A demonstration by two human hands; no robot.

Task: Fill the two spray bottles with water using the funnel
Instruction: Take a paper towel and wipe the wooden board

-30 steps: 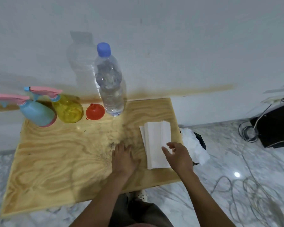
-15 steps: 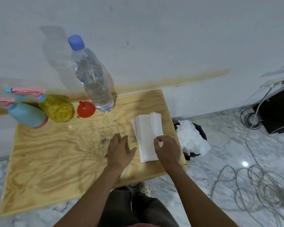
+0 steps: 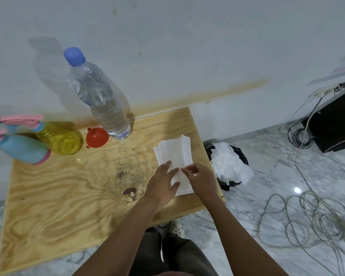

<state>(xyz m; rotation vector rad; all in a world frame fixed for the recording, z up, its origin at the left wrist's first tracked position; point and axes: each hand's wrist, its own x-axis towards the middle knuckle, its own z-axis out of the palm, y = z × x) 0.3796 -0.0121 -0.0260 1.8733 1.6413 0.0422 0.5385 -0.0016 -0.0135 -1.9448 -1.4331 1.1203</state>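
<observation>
On the right side of the plywood bench (image 3: 58,196), my left hand (image 3: 163,186) lies flat and open, fingers spread, pressing on the stack of white paper towels (image 3: 174,154). My right hand (image 3: 201,179) sits just beside it on the same stack, its fingertips pinching the near edge of the top sheet. Neither hand touches a bottle.

Along the far edge stand the task's things. One red funnel (image 3: 97,137) rests mouth-down, with a small tab at its rim. Just to its right stands one clear plastic water bottle (image 3: 102,100) with a blue cap, upright and roughly half full; I can read no label on it. To the funnel's left are two spray bottles, both with pink trigger heads: a translucent yellow spray bottle (image 3: 61,138) near the funnel, and a light blue spray bottle (image 3: 23,148) with a pink base at the far left, touching or nearly touching the yellow one. No writing shows on either.

Off the bench's right edge, on the marble floor (image 3: 267,176), a black bin (image 3: 241,156) holds crumpled white tissue, and grey cables (image 3: 307,216) lie coiled farther right.
</observation>
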